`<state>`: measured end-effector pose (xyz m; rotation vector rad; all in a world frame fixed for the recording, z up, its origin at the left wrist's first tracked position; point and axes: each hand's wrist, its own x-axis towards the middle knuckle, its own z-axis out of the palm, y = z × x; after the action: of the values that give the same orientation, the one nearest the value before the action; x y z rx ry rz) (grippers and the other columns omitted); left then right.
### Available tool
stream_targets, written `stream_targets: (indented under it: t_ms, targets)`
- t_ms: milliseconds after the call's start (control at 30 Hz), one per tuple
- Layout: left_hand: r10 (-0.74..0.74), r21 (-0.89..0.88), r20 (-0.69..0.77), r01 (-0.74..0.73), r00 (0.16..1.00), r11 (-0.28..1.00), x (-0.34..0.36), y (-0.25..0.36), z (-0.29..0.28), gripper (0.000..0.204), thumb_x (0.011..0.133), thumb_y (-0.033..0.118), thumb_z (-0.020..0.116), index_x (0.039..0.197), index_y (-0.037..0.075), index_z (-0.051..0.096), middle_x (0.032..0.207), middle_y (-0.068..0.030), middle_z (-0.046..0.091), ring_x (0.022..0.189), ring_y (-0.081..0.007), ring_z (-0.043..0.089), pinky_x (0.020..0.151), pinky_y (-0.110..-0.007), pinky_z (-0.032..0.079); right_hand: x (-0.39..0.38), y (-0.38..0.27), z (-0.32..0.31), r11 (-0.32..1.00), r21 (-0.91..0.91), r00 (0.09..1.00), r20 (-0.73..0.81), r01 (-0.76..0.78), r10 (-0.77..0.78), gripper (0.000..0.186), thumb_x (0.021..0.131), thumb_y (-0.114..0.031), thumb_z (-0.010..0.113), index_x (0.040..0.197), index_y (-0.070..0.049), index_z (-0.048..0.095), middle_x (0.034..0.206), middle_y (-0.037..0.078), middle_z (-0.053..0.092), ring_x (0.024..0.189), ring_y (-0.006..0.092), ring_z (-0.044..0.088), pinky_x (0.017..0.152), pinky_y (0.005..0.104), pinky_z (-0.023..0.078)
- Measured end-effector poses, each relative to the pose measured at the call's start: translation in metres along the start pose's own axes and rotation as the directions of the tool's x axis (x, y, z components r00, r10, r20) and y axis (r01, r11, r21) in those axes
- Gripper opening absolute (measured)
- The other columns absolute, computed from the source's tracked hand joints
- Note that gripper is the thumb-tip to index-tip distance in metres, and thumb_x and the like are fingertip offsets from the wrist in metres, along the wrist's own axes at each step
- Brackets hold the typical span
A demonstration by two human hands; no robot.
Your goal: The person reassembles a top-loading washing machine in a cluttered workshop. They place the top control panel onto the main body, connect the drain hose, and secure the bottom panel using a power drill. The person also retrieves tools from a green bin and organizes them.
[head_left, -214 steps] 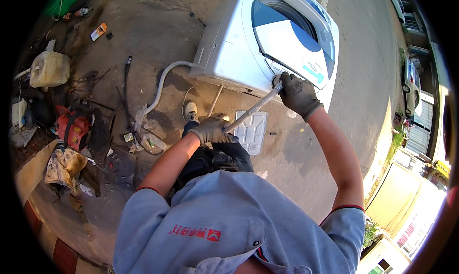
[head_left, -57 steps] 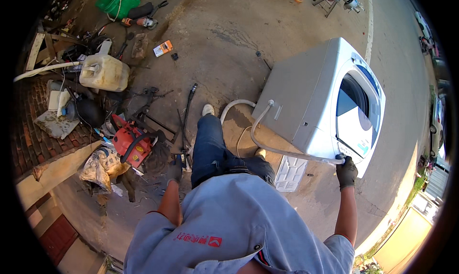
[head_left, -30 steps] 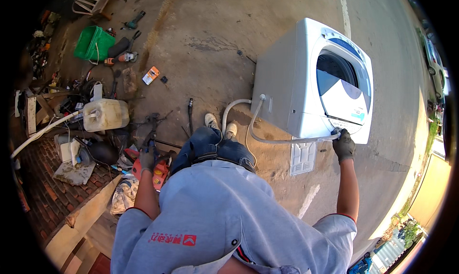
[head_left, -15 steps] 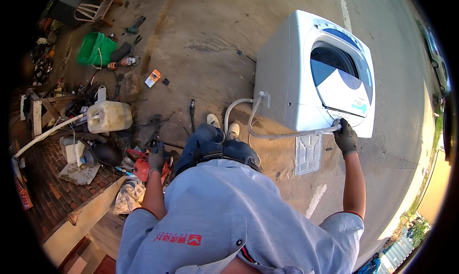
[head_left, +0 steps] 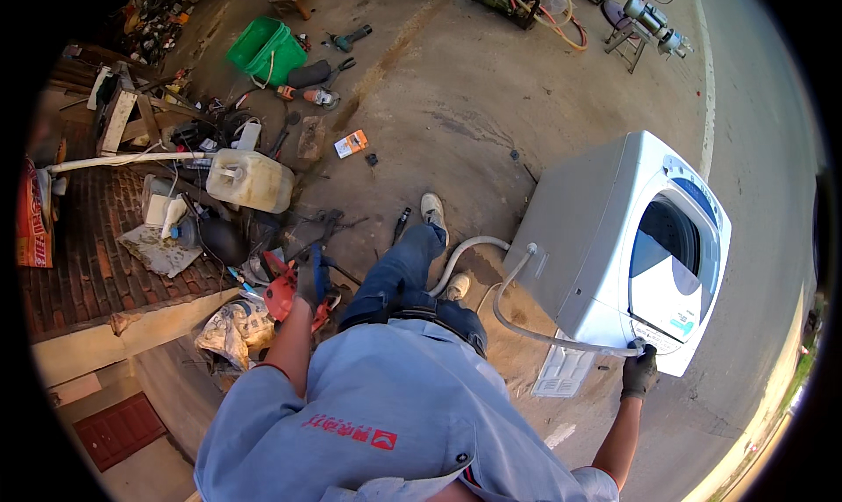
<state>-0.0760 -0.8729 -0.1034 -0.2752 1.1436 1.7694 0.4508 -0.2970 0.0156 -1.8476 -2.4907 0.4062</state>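
A white top-loading washing machine [head_left: 574, 230] stands at my right, its dark drum showing through the round opening on top. From its side a grey drain hose [head_left: 561, 341] loops out and back to the machine's near top edge. There my right hand [head_left: 639, 375], in a dark glove, is closed around the hose's end. My left hand [head_left: 307, 278], also gloved, hangs low at my left side. It is beside or over a red machine with a handle [head_left: 281, 291], perhaps a power saw; its fingers are mostly hidden, so contact is unclear.
A cloudy plastic jug [head_left: 263, 182] stands among scrap at the left. Farther off lie a green bucket [head_left: 270, 50], a drill [head_left: 351, 37], an angle grinder [head_left: 311, 96] and an orange-white box [head_left: 351, 143]. A white ribbed panel [head_left: 562, 372] lies by the washing machine; a motor [head_left: 647, 18] stands beyond.
My view has swung, so the washing machine sits lower and farther right. One foot has stepped forward, apart from the other. The right hand stays on the hose end at the machine's edge.
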Motion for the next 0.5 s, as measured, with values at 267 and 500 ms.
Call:
stream_targets:
  t_ms: [267, 500]
  targets:
    - [0.205, -0.549, 0.006, -0.168, 0.979, 0.819, 0.121, 0.140, 0.171, 0.044, 0.095, 0.029, 0.051, 0.125, -0.004, 0.053, 0.121, -0.0185, 0.060, 0.114, -0.0287, 0.058, 0.103, -0.041, 0.044, -0.013, 0.030, -0.012, 0.985, 0.034, 0.962, 0.226, -0.168, 0.156, 0.066, 0.087, -0.008, 0.063, 0.145, -0.005, 0.031, 0.102, 0.015, 0.066, 0.085, 0.0189, 0.063, 0.071, 0.0325, 0.052]
    - [0.260, -0.519, 0.104, -0.170, 0.960, 0.838, 0.228, 0.227, 0.151, 0.036, 0.098, 0.005, 0.041, 0.132, -0.007, 0.045, 0.131, -0.0198, 0.054, 0.120, -0.0270, 0.055, 0.106, -0.039, 0.044, 0.012, 0.016, -0.102, 0.405, 0.381, 0.467, 0.083, -0.831, 0.880, 0.034, 0.087, -0.024, 0.065, 0.111, -0.003, 0.050, 0.069, 0.013, 0.052, 0.049, 0.0259, 0.046, 0.038, 0.0404, 0.037]
